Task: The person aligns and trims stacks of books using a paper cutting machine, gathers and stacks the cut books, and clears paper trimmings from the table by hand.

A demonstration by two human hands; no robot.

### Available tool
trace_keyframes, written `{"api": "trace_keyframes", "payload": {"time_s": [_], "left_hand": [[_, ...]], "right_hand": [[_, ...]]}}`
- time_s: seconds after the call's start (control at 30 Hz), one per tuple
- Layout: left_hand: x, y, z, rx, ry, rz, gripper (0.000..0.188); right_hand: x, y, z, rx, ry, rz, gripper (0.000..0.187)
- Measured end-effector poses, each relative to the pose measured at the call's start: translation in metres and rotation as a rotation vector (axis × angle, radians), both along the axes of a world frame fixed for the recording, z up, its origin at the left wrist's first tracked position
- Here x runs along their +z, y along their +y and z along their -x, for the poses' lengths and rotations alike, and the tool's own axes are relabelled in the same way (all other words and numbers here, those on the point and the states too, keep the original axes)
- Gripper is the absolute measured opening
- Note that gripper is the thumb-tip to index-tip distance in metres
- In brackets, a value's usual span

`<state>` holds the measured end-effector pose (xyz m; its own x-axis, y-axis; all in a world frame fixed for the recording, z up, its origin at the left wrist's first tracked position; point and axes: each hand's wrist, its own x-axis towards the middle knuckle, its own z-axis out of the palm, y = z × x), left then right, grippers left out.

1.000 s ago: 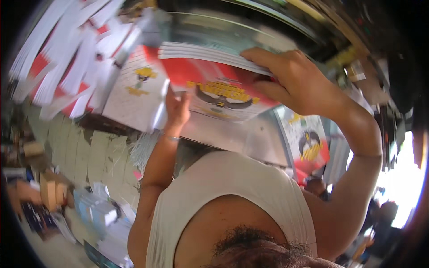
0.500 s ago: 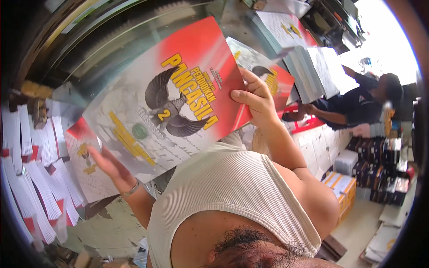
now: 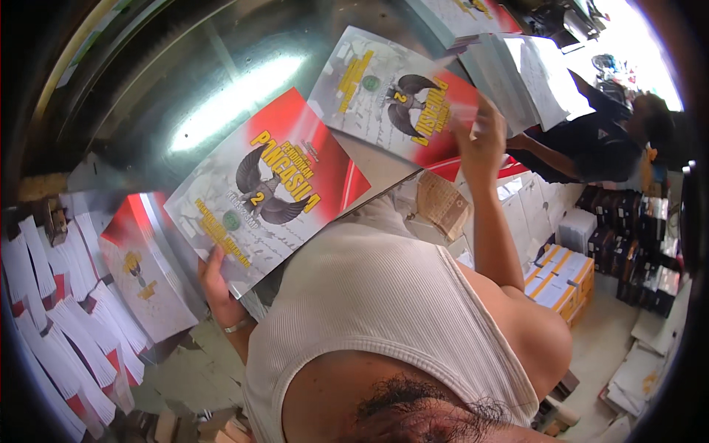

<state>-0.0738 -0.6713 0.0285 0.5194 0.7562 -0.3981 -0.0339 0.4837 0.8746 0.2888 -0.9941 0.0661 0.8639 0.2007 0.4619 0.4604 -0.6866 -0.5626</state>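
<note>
Two softcover books with red and white covers and a dark winged emblem are in front of me. The left book (image 3: 269, 188) lies at an angle at the near edge of the shiny metal table (image 3: 170, 88). My left hand (image 3: 216, 286) grips its lower left corner, thumb on top. The right book (image 3: 395, 100) lies farther back and to the right. My right hand (image 3: 481, 144), slightly blurred, holds its red right end; the fingers' undersides are hidden.
A stack of similar books (image 3: 148, 266) stands at left beside rows of white page bundles (image 3: 44, 295). More stacks (image 3: 509, 81) rise at the back right, near a person in dark clothing (image 3: 591, 144). Strapped boxes (image 3: 561, 280) sit on the floor at right.
The left book has come down and left, out of my right hand, and my left hand has closed on its corner. My right hand has moved right to the other book.
</note>
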Motion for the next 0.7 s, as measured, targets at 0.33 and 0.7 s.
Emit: {"api": "trace_keyframes", "payload": {"time_s": [0.33, 0.7], "left_hand": [[-0.017, 0.01, 0.032, 0.013, 0.09, 0.01, 0.052], [-0.002, 0.0, 0.039, 0.023, -0.156, 0.146, 0.049]], "right_hand": [[-0.056, -0.034, 0.056, 0.009, 1.108, -1.163, 0.036], [-0.032, -0.008, 0.03, 0.088, 1.3, -1.188, 0.02]]}}
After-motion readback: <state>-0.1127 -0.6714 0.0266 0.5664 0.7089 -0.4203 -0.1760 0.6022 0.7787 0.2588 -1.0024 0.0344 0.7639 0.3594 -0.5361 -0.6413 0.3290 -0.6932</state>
